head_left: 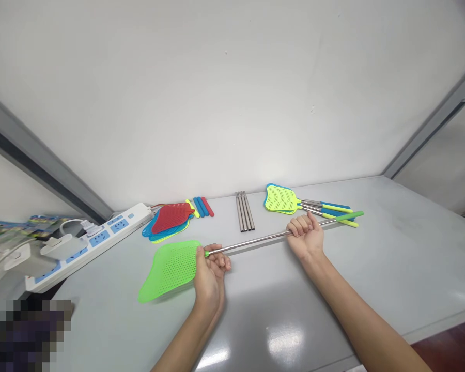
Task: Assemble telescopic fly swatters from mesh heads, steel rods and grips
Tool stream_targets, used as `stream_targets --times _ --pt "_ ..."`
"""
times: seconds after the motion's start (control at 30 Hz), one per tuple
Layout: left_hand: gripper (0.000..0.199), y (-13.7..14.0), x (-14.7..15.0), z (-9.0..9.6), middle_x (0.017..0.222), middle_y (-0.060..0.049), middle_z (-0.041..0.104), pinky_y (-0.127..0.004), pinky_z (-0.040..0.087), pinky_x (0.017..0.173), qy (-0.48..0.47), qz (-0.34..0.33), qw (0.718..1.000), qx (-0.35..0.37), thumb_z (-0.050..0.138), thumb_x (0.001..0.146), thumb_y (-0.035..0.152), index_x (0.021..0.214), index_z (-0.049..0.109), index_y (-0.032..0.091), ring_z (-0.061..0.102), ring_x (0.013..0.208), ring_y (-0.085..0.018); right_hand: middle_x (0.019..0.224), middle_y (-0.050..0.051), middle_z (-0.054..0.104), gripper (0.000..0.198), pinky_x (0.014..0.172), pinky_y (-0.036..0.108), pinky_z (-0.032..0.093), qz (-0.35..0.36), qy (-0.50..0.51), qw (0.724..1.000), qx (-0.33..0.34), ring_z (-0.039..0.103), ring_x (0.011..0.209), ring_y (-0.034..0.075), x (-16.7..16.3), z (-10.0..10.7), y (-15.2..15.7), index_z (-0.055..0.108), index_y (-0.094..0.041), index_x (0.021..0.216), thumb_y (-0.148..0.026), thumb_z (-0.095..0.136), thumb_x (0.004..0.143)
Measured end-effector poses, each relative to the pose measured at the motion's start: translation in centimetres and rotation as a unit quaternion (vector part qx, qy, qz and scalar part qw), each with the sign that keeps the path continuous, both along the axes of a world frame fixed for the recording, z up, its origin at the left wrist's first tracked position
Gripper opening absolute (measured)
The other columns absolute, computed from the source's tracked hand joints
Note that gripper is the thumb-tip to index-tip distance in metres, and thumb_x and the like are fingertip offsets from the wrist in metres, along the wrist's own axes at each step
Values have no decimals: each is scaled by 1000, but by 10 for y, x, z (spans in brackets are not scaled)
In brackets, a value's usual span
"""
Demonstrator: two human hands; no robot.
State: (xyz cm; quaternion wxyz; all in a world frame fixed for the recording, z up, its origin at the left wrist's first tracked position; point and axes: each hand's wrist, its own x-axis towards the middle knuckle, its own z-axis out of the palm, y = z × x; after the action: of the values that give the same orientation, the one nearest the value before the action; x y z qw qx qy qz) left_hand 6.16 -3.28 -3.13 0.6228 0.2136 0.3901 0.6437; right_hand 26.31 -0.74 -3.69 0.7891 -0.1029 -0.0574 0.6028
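Note:
A green fly swatter [174,266] with a long extended metal rod spans both hands above the table. My left hand [210,279] grips it at the neck, thumb on the lower edge of the perforated head. Further along the rod, my right hand [306,237] has its fingers wrapped round the metal near the green handle [351,216]. Just beyond the right hand lie several assembled swatters, a yellow one [281,199] on top. Behind the green head, loose swatter heads are stacked, with a red one [172,217] uppermost.
Several metal rods [245,212] lie side by side near the wall. Loose handles [203,206] in yellow, blue and red rest left of them. A white power strip [96,240] with plugged-in chargers [64,246] runs along the table's left side. A white wall [232,103] closes off the back.

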Motion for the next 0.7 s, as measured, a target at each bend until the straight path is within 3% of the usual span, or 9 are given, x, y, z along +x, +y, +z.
stream_targets --times 0.7 --pt "37 0 1 2 40 5 38 -22 33 44 -18 -21 1000 -2 36 78 46 68 53 15 41 38 -10 38 -8 13 38 31 19 23 -2 -15 1000 -14 18 33 7 -3 2 -1 13 -18 50 -21 38 78"
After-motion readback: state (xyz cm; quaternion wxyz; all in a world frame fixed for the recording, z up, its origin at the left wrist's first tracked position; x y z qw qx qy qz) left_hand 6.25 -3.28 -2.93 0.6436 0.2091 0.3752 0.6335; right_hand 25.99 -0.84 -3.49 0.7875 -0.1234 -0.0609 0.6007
